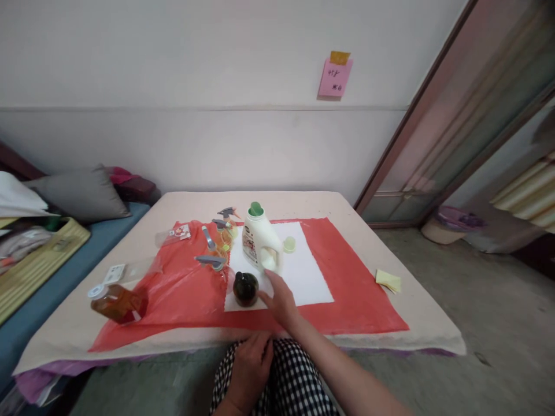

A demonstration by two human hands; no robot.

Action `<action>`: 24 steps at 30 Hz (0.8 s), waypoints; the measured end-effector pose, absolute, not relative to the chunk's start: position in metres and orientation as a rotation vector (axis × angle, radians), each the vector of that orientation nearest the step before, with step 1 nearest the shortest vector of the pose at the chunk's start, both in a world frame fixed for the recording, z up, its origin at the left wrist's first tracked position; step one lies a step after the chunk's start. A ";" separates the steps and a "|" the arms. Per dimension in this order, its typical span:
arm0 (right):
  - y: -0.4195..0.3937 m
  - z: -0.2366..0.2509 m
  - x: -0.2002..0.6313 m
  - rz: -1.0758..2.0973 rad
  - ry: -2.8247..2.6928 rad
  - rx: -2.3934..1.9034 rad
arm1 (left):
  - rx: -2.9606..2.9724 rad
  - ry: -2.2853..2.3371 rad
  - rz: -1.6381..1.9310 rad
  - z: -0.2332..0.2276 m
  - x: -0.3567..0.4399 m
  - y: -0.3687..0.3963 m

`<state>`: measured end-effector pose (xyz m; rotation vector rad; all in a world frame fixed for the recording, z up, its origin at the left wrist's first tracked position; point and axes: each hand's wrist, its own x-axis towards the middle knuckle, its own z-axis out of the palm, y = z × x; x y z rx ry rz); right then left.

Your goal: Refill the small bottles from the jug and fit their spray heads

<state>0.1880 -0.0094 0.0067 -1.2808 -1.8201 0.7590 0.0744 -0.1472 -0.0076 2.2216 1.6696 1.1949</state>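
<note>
1. White paper sheet [303, 271] lies under the right hand [280, 300], whose fingers [272, 282] are spread loose, grasping nothing, just beside the dark round bottle [245, 288].
2. The white detergent jug [260, 242] stands just behind.
3. The step looks like a reach; closing on either container would come next.
4. The left hand [249, 364] rests slack on the checked lap.

The surface [381, 329] fills the middle of the frame, with a plastic sheet [355, 289] on it and a paper sheet [312, 277] on top of that. The jug [260, 242] stands at the centre, a cap [289, 244] just to its right and the round bottle [245, 289] below it. The spray bottles [219, 242] lie to its left. A tipped bottle [117, 303] lies at lower left. Folded notes [388, 281] lie at right.
</note>
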 end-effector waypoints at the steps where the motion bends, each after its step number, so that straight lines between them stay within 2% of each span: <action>1: -0.005 0.010 0.196 0.724 -1.761 -1.309 | 2.232 1.666 1.197 -0.008 0.075 -0.147; 6: 0.043 0.031 0.208 0.666 -1.527 -1.399 | 2.242 1.701 1.185 -0.009 0.076 -0.145; 12: 0.087 0.052 0.200 0.942 -1.458 -1.378 | 2.258 1.751 1.179 -0.009 0.076 -0.145; 16: 0.069 0.049 0.208 1.029 -1.353 -1.323 | 2.256 1.737 1.162 -0.006 0.076 -0.144; 24: 0.012 0.036 0.227 0.961 -1.046 -1.384 | 2.279 1.706 1.120 -0.008 0.075 -0.143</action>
